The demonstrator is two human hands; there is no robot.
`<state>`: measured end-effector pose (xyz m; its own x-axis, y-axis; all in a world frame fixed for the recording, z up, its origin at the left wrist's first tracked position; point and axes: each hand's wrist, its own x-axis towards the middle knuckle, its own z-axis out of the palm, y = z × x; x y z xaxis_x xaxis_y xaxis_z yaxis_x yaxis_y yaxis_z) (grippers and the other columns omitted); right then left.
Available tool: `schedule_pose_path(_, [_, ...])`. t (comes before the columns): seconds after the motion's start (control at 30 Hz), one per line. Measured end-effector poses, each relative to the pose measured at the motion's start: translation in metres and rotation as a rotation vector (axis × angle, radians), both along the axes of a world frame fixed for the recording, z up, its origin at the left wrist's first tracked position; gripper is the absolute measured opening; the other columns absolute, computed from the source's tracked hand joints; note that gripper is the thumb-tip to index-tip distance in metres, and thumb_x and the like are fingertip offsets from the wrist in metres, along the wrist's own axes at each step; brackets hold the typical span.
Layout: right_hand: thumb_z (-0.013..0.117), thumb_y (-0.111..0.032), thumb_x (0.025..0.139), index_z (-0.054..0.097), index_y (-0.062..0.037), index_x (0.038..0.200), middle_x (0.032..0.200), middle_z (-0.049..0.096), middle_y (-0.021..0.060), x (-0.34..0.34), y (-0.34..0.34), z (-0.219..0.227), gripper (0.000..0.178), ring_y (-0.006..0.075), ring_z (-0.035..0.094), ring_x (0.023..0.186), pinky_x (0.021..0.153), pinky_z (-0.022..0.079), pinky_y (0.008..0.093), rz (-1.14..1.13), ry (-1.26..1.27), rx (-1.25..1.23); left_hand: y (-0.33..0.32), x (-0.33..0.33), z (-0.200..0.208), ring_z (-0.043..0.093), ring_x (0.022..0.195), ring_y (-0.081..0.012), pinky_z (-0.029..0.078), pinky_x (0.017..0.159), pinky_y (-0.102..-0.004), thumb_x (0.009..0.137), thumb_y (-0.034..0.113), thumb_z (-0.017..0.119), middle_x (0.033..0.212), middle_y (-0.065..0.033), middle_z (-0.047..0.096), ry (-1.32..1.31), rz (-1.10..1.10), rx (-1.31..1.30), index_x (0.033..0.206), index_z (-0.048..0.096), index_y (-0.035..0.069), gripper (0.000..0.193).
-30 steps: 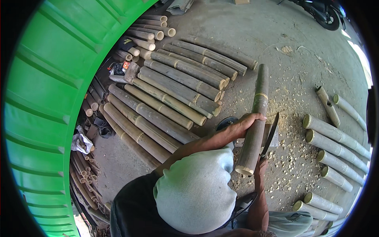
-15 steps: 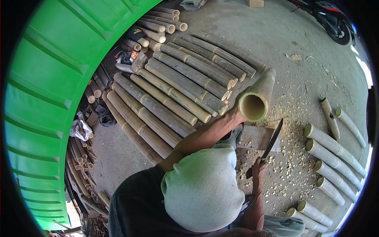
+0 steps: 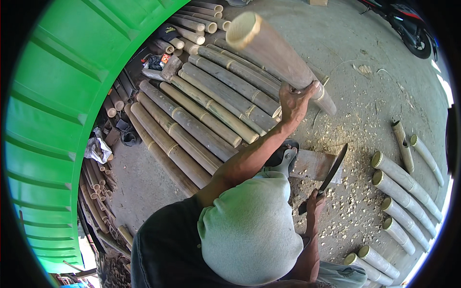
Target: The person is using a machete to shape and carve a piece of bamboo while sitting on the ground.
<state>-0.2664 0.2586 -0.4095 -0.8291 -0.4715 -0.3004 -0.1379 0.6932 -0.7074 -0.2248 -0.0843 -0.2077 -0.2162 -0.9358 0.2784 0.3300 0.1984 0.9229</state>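
My left hand [image 3: 295,102], at the end of a stretched-out arm, grips a thick bamboo tube [image 3: 283,55] near its lower end. The tube is held up and tilted, its pale open end raised toward the far left. My right hand [image 3: 315,204] is closed round the handle of a machete [image 3: 333,168], whose dark blade points away from me. That blade lies above or against the right part of a wooden chopping block [image 3: 306,164]; I cannot tell whether they touch.
Rows of long bamboo poles [image 3: 211,103] lie on the left, beside a green ribbed panel [image 3: 50,120]. Shorter bamboo pieces [image 3: 408,177] lie at the right. Wood chips [image 3: 343,213] litter the floor round the block. A motorbike [image 3: 408,29] stands at the far right. A white knit cap [image 3: 249,230] fills the lower middle.
My left hand has lifted and turned the bamboo tube; its open end has swung from above the block up to the far left. My right hand and the machete have hardly moved.
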Motion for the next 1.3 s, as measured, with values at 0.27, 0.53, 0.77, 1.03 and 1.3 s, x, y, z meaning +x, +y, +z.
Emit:
schedule_pose_path(0.27, [0.053,-0.033,0.096,0.056,0.0084,0.081,0.064,0.060,0.0235,0.000,-0.003,-0.007,0.044,0.0384,0.064,0.058,0.058,0.051,0.0502,-0.023,-0.156,-0.105,0.001,0.001,0.040,0.067,0.087,-0.0171,0.055,0.081,-0.0339,0.089,0.018,0.082,0.098,-0.0109,0.070,-0.032,0.035,-0.174,0.110,0.061,-0.003,0.037])
schedule_pose_path(0.53, [0.054,-0.033,0.098,0.054,0.0065,0.081,0.062,0.058,0.0188,0.001,-0.001,-0.004,0.043,0.0321,0.063,0.054,0.053,0.050,0.0471,-0.029,-0.117,-0.092,0.008,-0.010,0.004,0.066,0.095,-0.0212,0.055,0.081,-0.0379,0.089,0.018,0.083,0.102,-0.0147,0.066,-0.083,0.206,-0.150,0.118,0.053,-0.006,0.048])
schedule_pose_path(0.77, [0.055,-0.034,0.098,0.054,0.0056,0.083,0.063,0.058,0.0177,0.002,0.000,-0.013,0.043,0.0325,0.063,0.055,0.055,0.050,0.0470,-0.068,-0.134,-0.094,-0.013,0.013,0.001,0.065,0.096,-0.0238,0.054,0.088,-0.0403,0.087,0.015,0.084,0.109,-0.0163,0.063,-0.214,0.100,-0.049,0.123,0.050,-0.006,0.054])
schedule_pose_path(1.03, [0.057,-0.031,0.097,0.054,0.0054,0.084,0.066,0.057,0.0191,-0.001,0.003,-0.010,0.039,0.0321,0.061,0.055,0.054,0.049,0.0468,-0.033,-0.156,-0.111,-0.004,-0.001,-0.009,0.058,0.111,-0.0222,0.049,0.098,-0.0391,0.086,0.009,0.082,0.120,-0.0150,0.056,0.167,0.205,0.093,0.133,0.041,-0.004,0.063])
schedule_pose_path(1.3, [0.062,-0.028,0.091,0.057,0.0036,0.101,0.076,0.061,0.0202,0.001,0.009,-0.011,0.034,0.0361,0.063,0.070,0.068,0.050,0.0496,-0.039,-0.036,-0.084,-0.018,0.028,-0.013,0.055,0.118,-0.0255,0.042,0.107,-0.0406,0.085,0.009,0.083,0.131,-0.0164,0.054,0.209,0.230,0.233,0.141,0.036,-0.004,0.074])
